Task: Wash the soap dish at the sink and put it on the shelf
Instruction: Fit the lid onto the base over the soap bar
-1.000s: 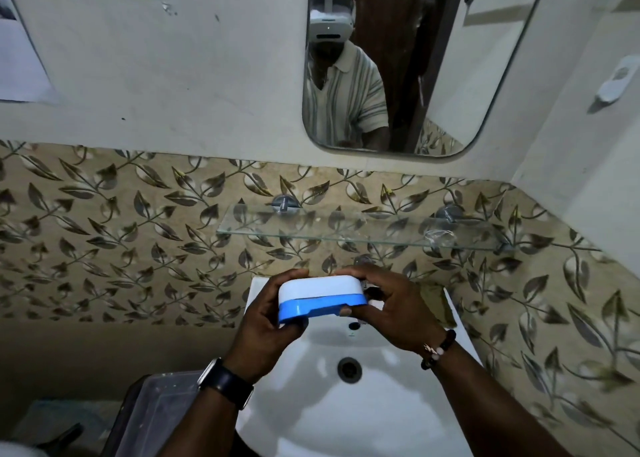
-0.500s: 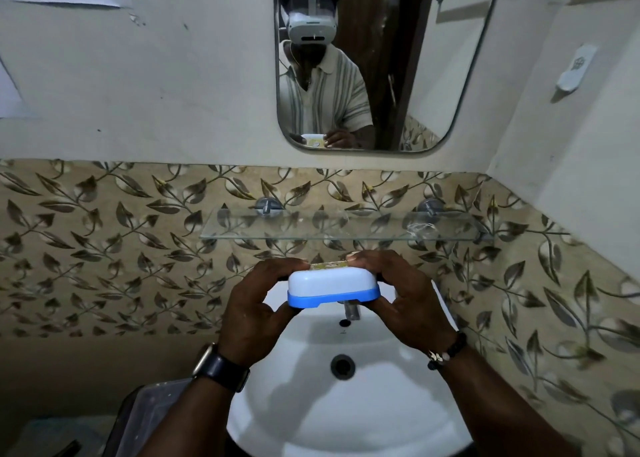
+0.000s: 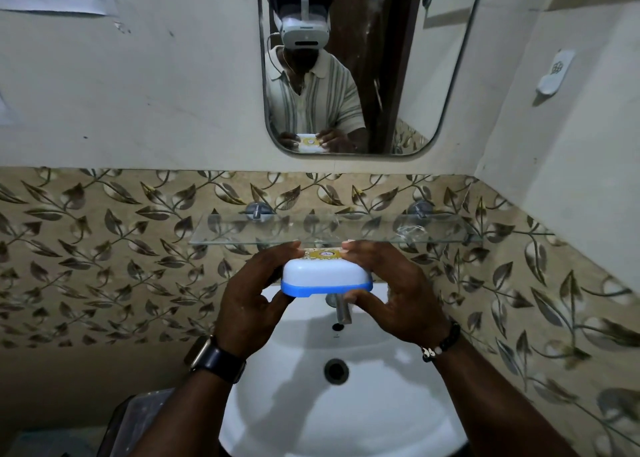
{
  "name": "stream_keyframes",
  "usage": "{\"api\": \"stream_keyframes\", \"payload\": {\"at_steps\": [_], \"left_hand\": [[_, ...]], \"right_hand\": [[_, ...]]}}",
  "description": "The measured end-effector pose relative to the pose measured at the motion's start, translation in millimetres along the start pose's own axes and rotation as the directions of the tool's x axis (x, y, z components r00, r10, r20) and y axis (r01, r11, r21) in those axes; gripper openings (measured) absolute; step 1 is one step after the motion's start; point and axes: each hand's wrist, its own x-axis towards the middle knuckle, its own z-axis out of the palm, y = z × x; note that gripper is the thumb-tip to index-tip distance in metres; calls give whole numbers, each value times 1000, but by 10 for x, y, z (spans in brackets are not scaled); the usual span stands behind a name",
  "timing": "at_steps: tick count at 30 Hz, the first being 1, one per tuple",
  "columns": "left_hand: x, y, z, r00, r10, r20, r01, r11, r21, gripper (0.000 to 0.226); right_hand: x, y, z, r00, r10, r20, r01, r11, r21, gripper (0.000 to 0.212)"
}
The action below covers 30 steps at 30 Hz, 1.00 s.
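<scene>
Head camera: a white sink (image 3: 346,422) lies below the left hand (image 3: 249,304) and right hand (image 3: 398,297), a glass shelf (image 3: 242,231) just beyond them on leaf-patterned tiles (image 3: 104,249), a mirror (image 3: 433,76) above. Both hands grip the white-and-blue soap dish (image 3: 325,275) between them, fingers curled round its ends, over the tap (image 3: 341,309).

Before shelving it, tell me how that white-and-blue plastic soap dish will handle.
The white-and-blue plastic soap dish looks rigid and probably light: the left hand and right hand hold it by its ends. Its glossy rounded top may be slippery. Its flat blue base should not roll.
</scene>
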Motion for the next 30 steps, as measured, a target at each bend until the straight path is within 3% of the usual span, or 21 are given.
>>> {"api": "stream_keyframes", "payload": {"at_steps": [6,10,14,30], "left_hand": [[297,72,-21,988,27,155,-52,985,164,80],[590,53,29,992,42,122,-73,963,259,59],[843,-84,136,993,36,114,-71,942,327,52],[1197,-713,488,948,-227,224,92,868,488,54]], "right_hand": [[141,155,9,997,-49,-66,40,991,-125,45],[283,382,10,998,-41,-55,31,984,-175,46],[503,641,4,1000,-22,-16,18,977,-214,47],[613,1348,288,957,281,75,-247,922,-297,41]]}}
